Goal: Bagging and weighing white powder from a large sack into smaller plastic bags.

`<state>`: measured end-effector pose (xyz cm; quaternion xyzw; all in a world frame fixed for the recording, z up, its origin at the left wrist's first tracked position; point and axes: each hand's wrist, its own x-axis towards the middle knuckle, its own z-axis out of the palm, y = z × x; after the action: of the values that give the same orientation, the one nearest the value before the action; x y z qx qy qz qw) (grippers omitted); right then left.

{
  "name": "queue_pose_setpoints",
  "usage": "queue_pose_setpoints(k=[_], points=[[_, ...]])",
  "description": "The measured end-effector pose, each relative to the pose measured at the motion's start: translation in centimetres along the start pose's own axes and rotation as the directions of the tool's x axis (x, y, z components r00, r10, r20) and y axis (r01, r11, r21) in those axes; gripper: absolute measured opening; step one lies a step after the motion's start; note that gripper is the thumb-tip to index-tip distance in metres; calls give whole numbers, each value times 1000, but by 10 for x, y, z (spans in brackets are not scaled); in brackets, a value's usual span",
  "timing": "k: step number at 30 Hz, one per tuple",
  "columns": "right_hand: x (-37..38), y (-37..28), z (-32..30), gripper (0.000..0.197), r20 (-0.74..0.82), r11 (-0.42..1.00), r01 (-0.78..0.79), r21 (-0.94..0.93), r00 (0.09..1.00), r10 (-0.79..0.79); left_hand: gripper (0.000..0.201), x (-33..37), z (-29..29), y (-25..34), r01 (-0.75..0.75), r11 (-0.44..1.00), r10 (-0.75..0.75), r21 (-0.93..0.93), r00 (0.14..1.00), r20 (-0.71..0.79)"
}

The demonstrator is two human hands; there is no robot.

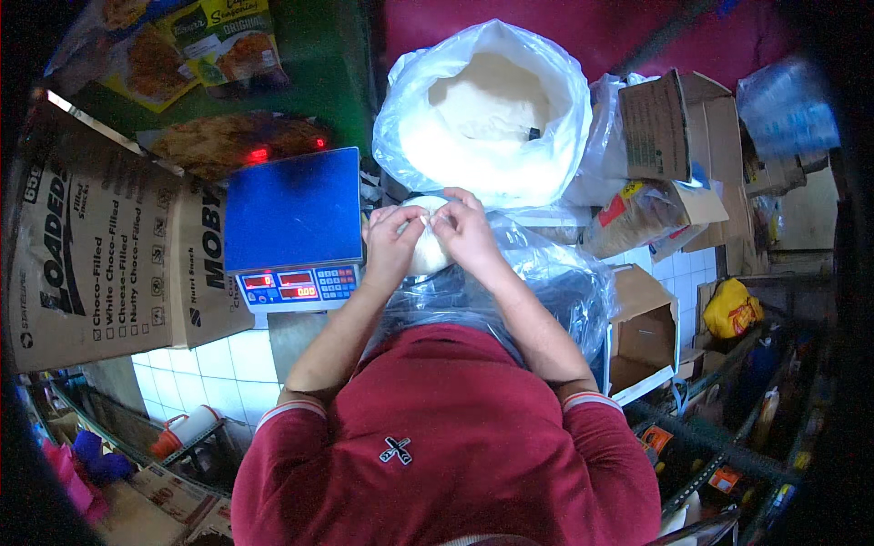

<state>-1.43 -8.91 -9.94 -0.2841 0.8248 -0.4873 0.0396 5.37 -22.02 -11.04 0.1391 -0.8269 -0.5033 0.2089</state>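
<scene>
Close in front of my body, a small clear bag (pixel 429 258) filled with something white sits between my two hands. My left hand (pixel 393 238) is closed, with its fingertips pinching the bag's top from the left. From the other side my right hand (pixel 465 229) pinches the same gathered top, fingers bent. Just beyond them stands a large open plastic sack (pixel 393 127) of white powder or fine grains (pixel 492 100). A small dark object (pixel 534 134) pokes out of the powder at its right side; its kind cannot be made out.
Left of my hands is a digital scale (pixel 291 209) with a bare blue plate and red lit digits. A big cardboard box (pixel 109 246) stands farther left. Loose clear plastic (pixel 555 273) spreads at the right, beside open cartons (pixel 646 337) and a packed clear bag (pixel 633 218).
</scene>
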Motion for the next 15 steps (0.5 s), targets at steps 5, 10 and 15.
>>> queue_pose_setpoints(k=[5, 10, 15], points=[[-11, 10, 14, 16, 76, 842, -310, 442, 948, 309, 14, -1, -2, 0, 31, 999, -33, 27, 995, 93], [-24, 11, 24, 12, -38, 891, -182, 416, 975, 217, 13, -6, 1, -4, -5, 1000, 4, 10, 999, 42], [-29, -14, 23, 12, -185, 999, 14, -48, 982, -22, 15, -12, 10, 0, 228, 958, -223, -172, 974, 46]])
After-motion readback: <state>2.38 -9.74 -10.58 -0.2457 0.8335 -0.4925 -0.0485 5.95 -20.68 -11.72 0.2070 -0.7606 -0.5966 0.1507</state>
